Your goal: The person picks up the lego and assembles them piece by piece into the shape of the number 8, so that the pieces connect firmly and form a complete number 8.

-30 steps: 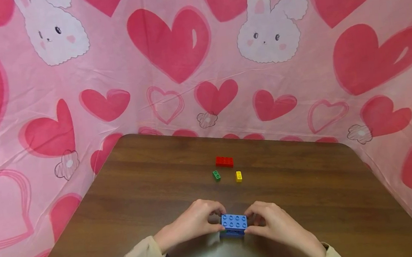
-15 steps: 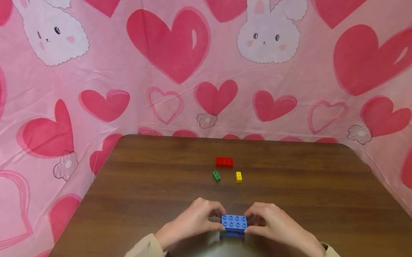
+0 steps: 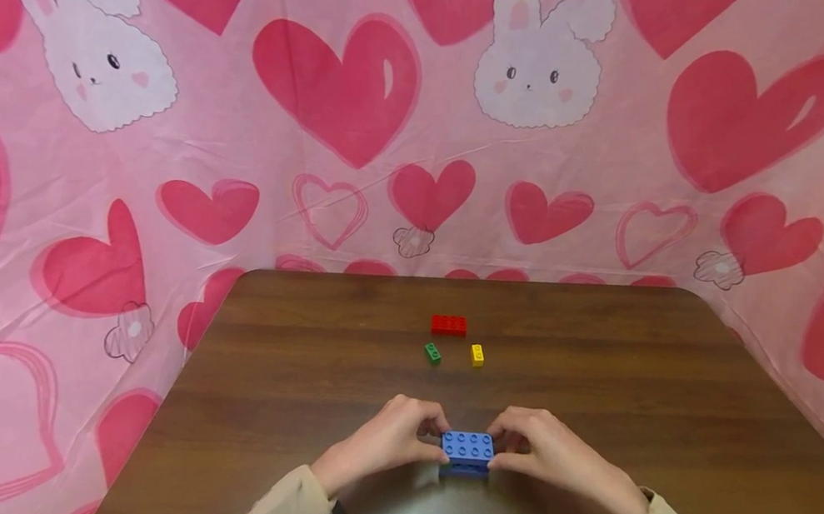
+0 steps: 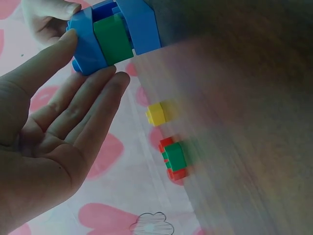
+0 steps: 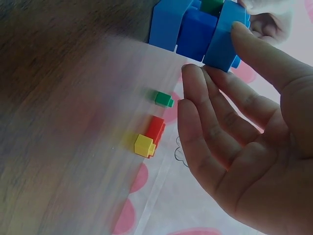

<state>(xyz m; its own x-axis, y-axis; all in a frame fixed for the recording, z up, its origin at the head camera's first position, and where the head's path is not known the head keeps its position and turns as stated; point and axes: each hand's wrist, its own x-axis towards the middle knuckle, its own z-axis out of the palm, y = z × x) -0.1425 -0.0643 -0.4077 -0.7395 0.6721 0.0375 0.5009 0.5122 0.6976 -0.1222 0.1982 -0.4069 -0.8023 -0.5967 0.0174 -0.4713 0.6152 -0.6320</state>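
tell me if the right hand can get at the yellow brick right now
Probably yes, after letting go: the right hand pinches one end of the upper blue brick. The yellow brick sits farther out on the table, with nothing seen between it and the hand.

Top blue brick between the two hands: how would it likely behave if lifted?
The top blue brick is probably stiff: its edges look straight. Its flat sides make rolling unlikely. It may bring along the green brick and dark blue brick beneath, if joined.
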